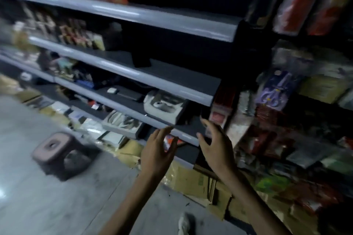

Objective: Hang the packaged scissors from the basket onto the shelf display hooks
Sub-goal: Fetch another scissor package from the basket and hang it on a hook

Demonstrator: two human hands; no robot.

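Open floor (47, 206) lies to the left, broken only by a brown stool (59, 155). Grey shelf edges (122, 71) jut out just ahead of the left hand (158, 150) and right hand (215, 147); cardboard (191, 179) lines the shelf base, and hanging packets (267, 139) crowd the right display.

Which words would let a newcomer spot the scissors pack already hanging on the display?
Find the grey shelves running across the aisle; where they end on the right, a crowded hanging display begins. Level with the second shelf's end hangs the scissors pack. It alone shows purple handles; its neighbours are red packets or olive boxes.
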